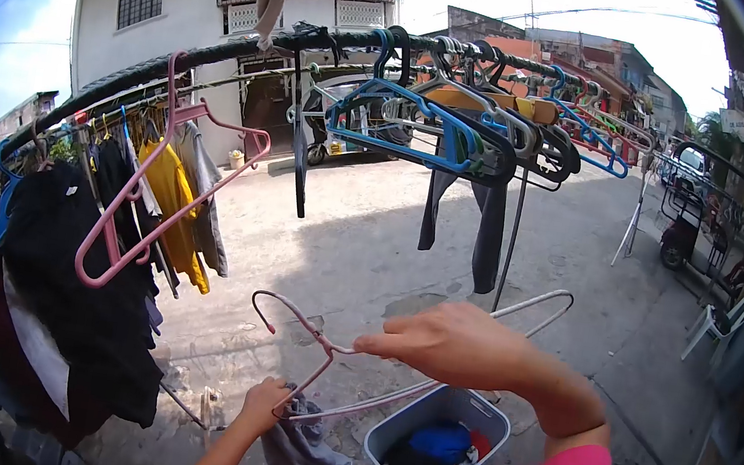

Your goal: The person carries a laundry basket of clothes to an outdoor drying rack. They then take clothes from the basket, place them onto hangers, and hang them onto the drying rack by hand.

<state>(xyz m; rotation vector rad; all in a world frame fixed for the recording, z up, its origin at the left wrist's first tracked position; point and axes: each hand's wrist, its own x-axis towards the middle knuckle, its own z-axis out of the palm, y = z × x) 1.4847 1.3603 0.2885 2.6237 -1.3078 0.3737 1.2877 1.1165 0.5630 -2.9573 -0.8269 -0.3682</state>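
A thin white wire hanger [407, 392] with a pinkish hook lies across the lower middle of the view. My right hand [456, 344] is closed on its upper arm, near the neck. Below and to the left, my left hand [265, 405] grips a grey cloth [308, 452] beside the hanger's lower left end. The cloth hangs down in folds. Under my right forearm stands a grey basket [497, 433] with blue, black and red clothes inside.
A pole [255, 47] crosses above, bearing a pink hanger [105, 238], blue hangers [403, 147] and several others. Dark clothes [88, 288] hang at the left, with a yellow shirt [169, 204] behind. A white chair [723, 323] and a parked tricycle [697, 221] stand right.
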